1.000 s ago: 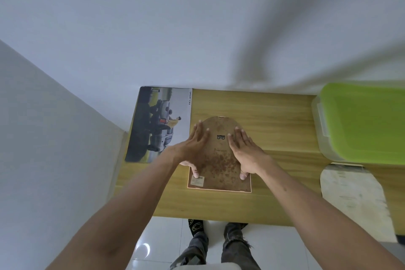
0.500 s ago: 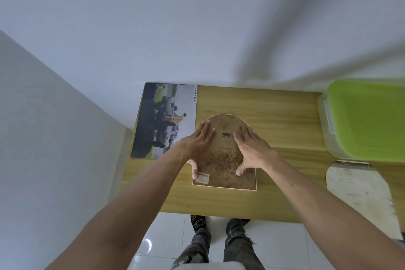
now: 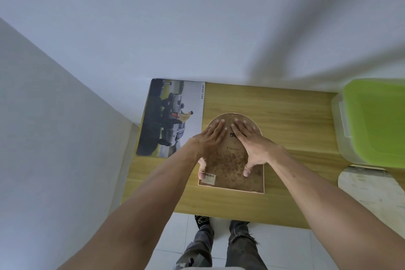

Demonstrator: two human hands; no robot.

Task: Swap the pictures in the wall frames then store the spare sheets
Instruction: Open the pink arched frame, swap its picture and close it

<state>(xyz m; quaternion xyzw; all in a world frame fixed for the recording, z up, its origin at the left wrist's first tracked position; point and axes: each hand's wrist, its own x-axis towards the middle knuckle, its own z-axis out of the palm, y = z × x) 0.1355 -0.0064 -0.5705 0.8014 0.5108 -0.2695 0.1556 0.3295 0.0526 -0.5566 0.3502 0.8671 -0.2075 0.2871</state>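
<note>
An arch-topped picture frame (image 3: 232, 171) lies face down on the wooden table (image 3: 285, 120), its brown stained backing board up, a barcode sticker at its near left corner. My left hand (image 3: 208, 140) and my right hand (image 3: 252, 144) both rest flat on the backing, fingers straight and spread toward the arch, thumbs pressing down near the frame's lower part. A printed sheet showing a pickup truck (image 3: 173, 118) lies flat on the table to the left of the frame. A second arch-shaped pale sheet (image 3: 372, 188) lies at the right edge.
A clear plastic storage box with a green lid (image 3: 377, 123) stands at the table's back right. White walls close in behind and on the left. The table's near edge is above my legs and the tiled floor (image 3: 285, 247).
Both hands have slid a little farther up the backing board toward the arch, and the fingers have drawn closer together. The frame itself stays in place.
</note>
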